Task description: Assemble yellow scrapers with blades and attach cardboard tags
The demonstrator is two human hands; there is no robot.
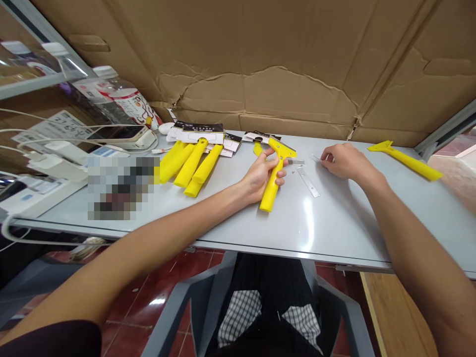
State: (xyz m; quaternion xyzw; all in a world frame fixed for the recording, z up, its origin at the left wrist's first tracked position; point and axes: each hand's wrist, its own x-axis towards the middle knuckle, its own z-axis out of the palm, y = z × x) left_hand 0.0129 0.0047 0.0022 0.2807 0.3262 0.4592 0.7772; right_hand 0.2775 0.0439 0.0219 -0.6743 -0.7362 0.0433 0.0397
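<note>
My left hand [262, 176] is closed around the neck of a yellow scraper [275, 181], its wide head up and its handle pointing toward me. Just right of it, a flat metal strip with holes [308, 182] lies on the table, and a shorter metal piece [296, 162] shows behind the fingers. A tiny metal part, perhaps a screw [293, 172], sits between them. My right hand [340, 159] is low over the table with thumb and fingertips pinched. From that pinch a thin, pale sliver [315, 158] sticks out; its kind is too small to make out.
Several yellow scrapers with card headers [197, 161] lie left of my hands. Another yellow scraper [412, 161] rests at the right. A phone [121, 135], white cables, a power strip [44, 186] and bottles [126, 99] crowd the left side. Cardboard [260, 49] walls the back.
</note>
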